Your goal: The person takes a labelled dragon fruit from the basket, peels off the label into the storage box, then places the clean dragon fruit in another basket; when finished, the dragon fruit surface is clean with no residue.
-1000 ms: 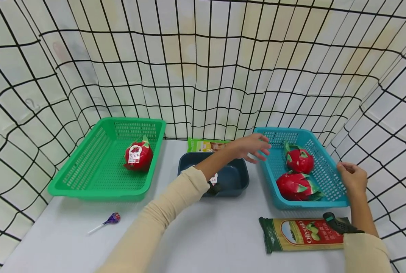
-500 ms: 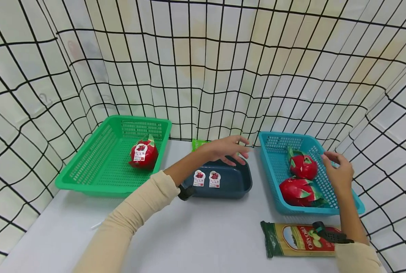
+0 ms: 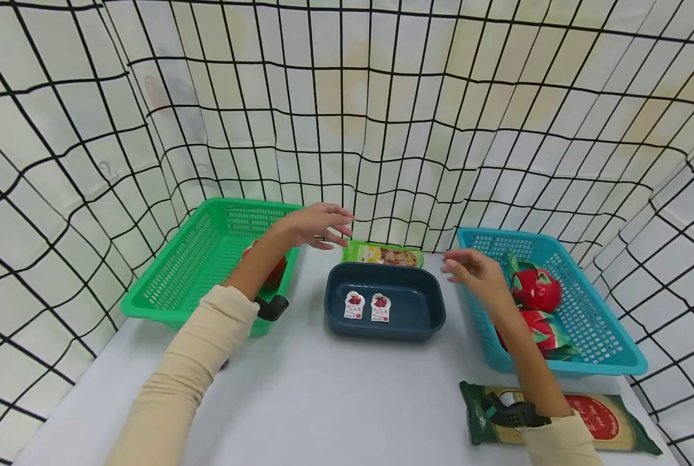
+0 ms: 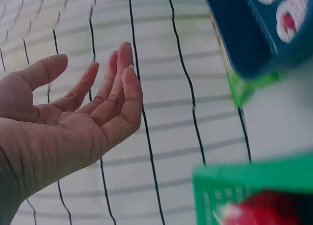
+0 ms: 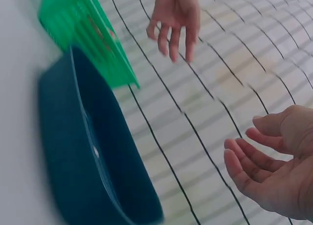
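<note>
My left hand (image 3: 318, 226) hovers over the right rim of the green basket (image 3: 172, 285), fingers loosely spread and holding nothing. Partly behind that forearm is a red dragon fruit (image 3: 274, 275) in the basket. My right hand (image 3: 478, 275) is above the left rim of the blue basket (image 3: 600, 310), its fingers softly bent with nothing between them. Two dragon fruits lie in the blue basket, the rear one (image 3: 536, 289) in plain sight and the front one (image 3: 548, 333) partly covered by my forearm. Between the hands sits a dark blue bin (image 3: 408, 301) with two fruit stickers (image 3: 355, 305) on it.
Behind the bin lies a green snack packet (image 3: 390, 255). A long pasta-like packet (image 3: 603, 417) lies in front of the blue basket, under my right wrist. Black netting (image 3: 388, 139) over white sheeting encloses the table (image 3: 347, 395) at the back and sides.
My left hand has moved left from near the blue basket, across the bin, to the green basket. My right hand has left the blue basket's right rim and moved left to its left side.
</note>
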`<state>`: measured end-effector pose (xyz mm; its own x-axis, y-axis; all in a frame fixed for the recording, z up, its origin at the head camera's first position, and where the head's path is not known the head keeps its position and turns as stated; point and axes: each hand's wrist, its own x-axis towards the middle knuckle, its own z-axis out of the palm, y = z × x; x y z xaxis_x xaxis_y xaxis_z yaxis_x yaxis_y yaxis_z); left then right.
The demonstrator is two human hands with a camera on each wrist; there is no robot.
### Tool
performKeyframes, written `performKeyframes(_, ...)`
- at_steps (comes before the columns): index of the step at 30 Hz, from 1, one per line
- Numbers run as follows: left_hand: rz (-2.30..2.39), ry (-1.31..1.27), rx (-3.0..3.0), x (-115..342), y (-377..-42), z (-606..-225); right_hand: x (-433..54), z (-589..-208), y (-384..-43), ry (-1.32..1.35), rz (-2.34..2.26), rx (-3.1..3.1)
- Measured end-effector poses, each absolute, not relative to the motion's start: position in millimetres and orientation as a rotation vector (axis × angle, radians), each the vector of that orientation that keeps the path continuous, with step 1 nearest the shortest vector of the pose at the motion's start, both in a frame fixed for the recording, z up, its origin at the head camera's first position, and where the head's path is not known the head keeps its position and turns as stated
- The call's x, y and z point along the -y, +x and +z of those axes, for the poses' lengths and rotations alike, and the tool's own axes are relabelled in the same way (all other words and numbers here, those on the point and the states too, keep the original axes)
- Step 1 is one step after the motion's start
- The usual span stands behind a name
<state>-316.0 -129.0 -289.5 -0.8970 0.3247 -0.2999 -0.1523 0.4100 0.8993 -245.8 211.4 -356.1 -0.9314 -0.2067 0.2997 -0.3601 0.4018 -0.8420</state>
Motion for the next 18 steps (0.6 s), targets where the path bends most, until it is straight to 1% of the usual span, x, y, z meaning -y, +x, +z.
performKeyframes(5,1.543,0.056,-2.274,180.3,-325.8,-297.8,-157.2,-362.2,-240.4,0.56,1.789,2.614)
performKeyframes(10,1.548,0.031,-2.359,224.4,-329.2,-313.8,-110.9,-381.3,-231.7,0.62,2.094,2.651)
performKeyframes(13,1.478,-0.045,-2.441,246.3,-329.4,-324.3,-84.7,-391.8,-229.5,0.681,2.292,2.625)
performKeyframes(18,1.307,-0.232,-2.471,274.6,-328.7,-339.3,-38.7,-403.3,-228.4,0.599,2.599,2.58)
